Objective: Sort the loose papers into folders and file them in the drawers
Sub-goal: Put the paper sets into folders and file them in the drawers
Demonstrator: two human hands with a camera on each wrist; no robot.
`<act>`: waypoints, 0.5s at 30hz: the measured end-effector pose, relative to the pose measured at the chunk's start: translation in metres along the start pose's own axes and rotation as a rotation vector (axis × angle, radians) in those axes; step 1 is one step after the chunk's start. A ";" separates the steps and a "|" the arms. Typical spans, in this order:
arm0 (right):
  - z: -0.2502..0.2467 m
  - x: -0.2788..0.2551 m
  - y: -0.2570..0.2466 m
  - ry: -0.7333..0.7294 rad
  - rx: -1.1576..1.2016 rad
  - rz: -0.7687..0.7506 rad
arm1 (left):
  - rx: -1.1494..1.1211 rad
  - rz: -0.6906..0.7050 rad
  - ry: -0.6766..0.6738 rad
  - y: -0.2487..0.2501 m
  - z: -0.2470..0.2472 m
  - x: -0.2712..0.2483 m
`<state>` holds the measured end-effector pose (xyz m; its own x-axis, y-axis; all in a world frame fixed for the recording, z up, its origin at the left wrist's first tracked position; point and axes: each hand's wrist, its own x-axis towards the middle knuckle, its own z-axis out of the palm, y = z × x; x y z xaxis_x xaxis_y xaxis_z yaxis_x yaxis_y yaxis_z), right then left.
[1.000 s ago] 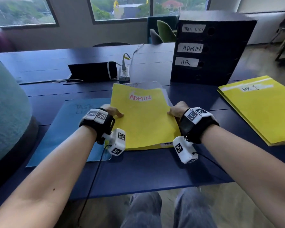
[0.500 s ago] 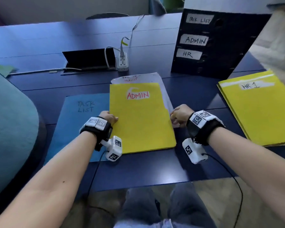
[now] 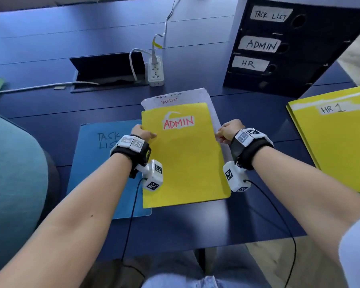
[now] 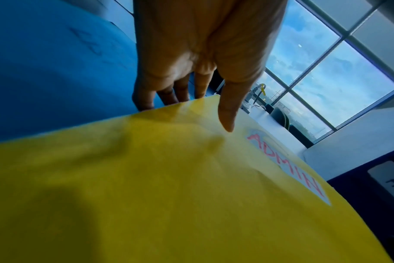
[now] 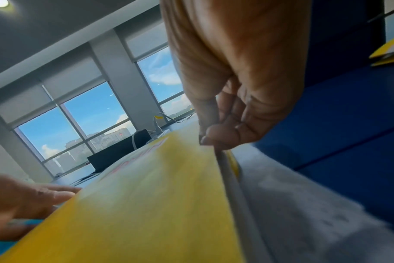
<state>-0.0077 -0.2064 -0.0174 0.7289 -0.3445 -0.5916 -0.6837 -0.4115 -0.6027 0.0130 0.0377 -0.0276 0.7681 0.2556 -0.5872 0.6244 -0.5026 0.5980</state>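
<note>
— What had changed for us in that last second?

— The yellow ADMIN folder [image 3: 185, 156] had slid back along the table [image 3: 50, 48] toward us, off the loose white papers [image 3: 175, 96], so their top edge, headed "TASK LIST", now showed beyond it. A second before, the folder covered nearly all of that pile.

— And how were we holding it?

— Our left hand [image 3: 142, 133] pinched the folder's left edge: in the left wrist view the thumb [image 4: 227, 113] lay on the cover and the fingers [image 4: 146, 99] went under it. Our right hand [image 3: 227, 130] had its fingers curled tight on the right edge, where the cover and the white sheets met. We could not tell whether it held the folder alone or some sheets with it.

— Where did the folder sit?

— In the middle of the table, its left side overlapping the blue TASK LIST folder [image 3: 104, 163] and its top end on the white papers. The other yellow folder [image 3: 337, 146], marked HR 1, lay well apart on the right.

— What did that mean for the filing?

— We judged the ADMIN folder was being freed to go into the drawers [image 3: 283, 48] at the back right, where one front reads ADMIN. All the drawers looked closed, so one would have to be opened first. The exposed papers seemed meant for the blue folder, not yet sorted
</note>
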 end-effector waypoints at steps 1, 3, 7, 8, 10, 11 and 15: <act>0.002 0.002 0.001 -0.014 0.045 0.013 | -0.053 0.021 -0.009 -0.001 0.002 0.001; 0.006 0.007 0.003 -0.038 0.098 0.037 | -0.156 0.039 -0.023 -0.003 0.007 0.001; 0.009 0.006 0.007 -0.117 0.183 0.051 | -0.189 0.026 -0.007 -0.012 0.010 0.002; 0.009 0.009 0.008 -0.109 0.181 0.060 | -0.177 0.001 0.000 -0.013 0.011 0.003; 0.012 0.012 0.007 -0.026 0.147 0.061 | -0.129 -0.053 0.031 -0.014 0.012 0.003; 0.014 0.014 0.006 0.038 0.113 0.046 | -0.098 -0.078 0.055 -0.014 0.013 0.003; 0.025 0.006 0.010 0.079 -0.026 0.025 | -0.045 -0.100 0.085 -0.016 0.016 0.002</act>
<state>-0.0105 -0.1911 -0.0406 0.7129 -0.4201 -0.5615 -0.7012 -0.4230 -0.5739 0.0026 0.0329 -0.0473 0.7095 0.3730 -0.5979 0.7030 -0.4337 0.5637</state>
